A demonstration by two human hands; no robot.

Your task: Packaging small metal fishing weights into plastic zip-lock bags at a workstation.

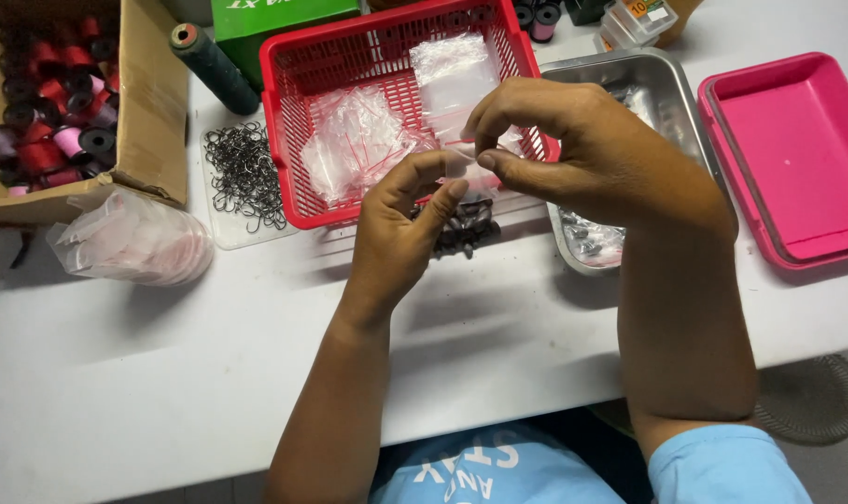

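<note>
My left hand [400, 229] and my right hand [573, 149] meet above the white table, both pinching a small clear plastic zip bag [458, 161] with a red strip between thumbs and fingertips. Just below the hands lies a small heap of dark metal hooks [468, 229] on the table. Behind the hands stands a red plastic basket [293, 140] filled with more clear zip bags [354, 140].
A pile of dark hooks [245, 173] on a clear sheet lies left of the basket. A cardboard box of thread spools [46, 103] sits far left, a stack of bags [134, 241] below it. A steel tray [662, 84] and pink tray [797, 149] stand right.
</note>
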